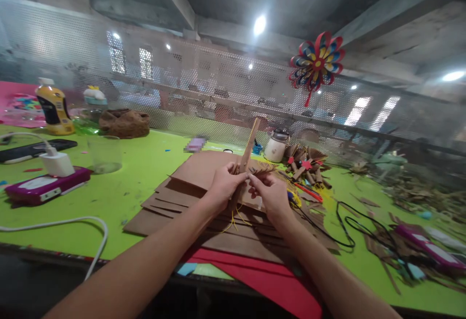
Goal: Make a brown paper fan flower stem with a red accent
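Here's the left hand [225,183], thumb and fingers pinching a long, narrow brown cardboard strip [251,144], its top standing up and leaning slightly right, right over the middle of the work. And the right hand [271,195] meets it, thumb and forefinger drawn together in a tight pinch, tips up against the left thumb; what sits between them is too small to tell. Thin yellow thread ends [235,218] dangle just below the strip.

Under both wrists, a spread of overlapping flat brown cardboard sheets [204,171], and poking out beneath at the near edge, a bright red sheet [269,280]! All of it lies on the lime-green surface [145,183].

Right of the hands, a thin black cord [340,214] loops away. Beyond the sheets, a pale jar with a dark lid [275,148] stands beside a small blue pot [257,149], and next to the jar, a cluster of rolled brown paper with red stars [307,164].

Over on the left, a white plug [58,163] sits in a purple-and-white power strip [47,189], a clear plastic cup [105,154] near it. Behind everything, a perforated grey metal screen [218,91], and high on the right, a red, blue and yellow looped flower ornament [317,64].
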{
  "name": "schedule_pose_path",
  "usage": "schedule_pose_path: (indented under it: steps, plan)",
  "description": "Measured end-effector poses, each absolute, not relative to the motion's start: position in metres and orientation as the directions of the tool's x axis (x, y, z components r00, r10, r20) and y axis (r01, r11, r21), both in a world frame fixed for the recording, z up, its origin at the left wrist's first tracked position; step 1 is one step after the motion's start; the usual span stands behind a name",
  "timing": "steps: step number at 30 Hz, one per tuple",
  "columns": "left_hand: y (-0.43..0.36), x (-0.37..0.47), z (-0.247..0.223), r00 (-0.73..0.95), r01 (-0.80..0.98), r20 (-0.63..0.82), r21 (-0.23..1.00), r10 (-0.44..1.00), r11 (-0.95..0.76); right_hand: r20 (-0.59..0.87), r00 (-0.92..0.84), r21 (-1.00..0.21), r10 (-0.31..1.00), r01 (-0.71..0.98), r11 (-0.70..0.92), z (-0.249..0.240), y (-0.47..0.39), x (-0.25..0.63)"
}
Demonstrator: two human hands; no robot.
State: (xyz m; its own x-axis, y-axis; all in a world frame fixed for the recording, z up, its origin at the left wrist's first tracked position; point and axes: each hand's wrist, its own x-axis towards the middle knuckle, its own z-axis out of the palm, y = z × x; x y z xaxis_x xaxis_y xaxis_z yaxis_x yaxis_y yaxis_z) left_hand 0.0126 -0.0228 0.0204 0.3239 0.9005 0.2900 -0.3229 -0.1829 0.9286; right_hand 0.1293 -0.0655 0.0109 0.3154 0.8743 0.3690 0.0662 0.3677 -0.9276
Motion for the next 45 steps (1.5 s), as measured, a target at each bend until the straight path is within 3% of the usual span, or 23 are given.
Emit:
schedule_pose_path:
  steps: [6,11,21,35,45]
  plan:
    - [-0.025,0.016,0.021,0.305,-0.271,0.302,0.937,0.903,-0.222,0.369,0.324,-0.926,0.871,0.049,0.374,0.011,-0.066,0.133]
    - [-0.032,0.014,0.029,0.282,-0.225,0.217,0.962,0.935,-0.155,0.46,0.33,-0.888,0.824,0.154,0.434,0.019,-0.066,0.146]
    - [-0.034,0.021,0.025,0.376,-0.1,0.241,0.97,0.895,-0.22,0.72,-0.008,-0.619,0.694,0.445,0.647,0.041,-0.073,0.168]
    - [-0.028,0.024,0.011,0.419,0.034,0.318,0.931,0.851,-0.364,0.779,-0.106,-0.428,0.617,0.629,0.649,0.041,-0.071,0.172]
    - [-0.024,0.023,0.009,0.423,0.075,0.319,0.921,0.848,-0.383,0.776,-0.107,-0.465,0.621,0.567,0.68,0.04,-0.069,0.175]
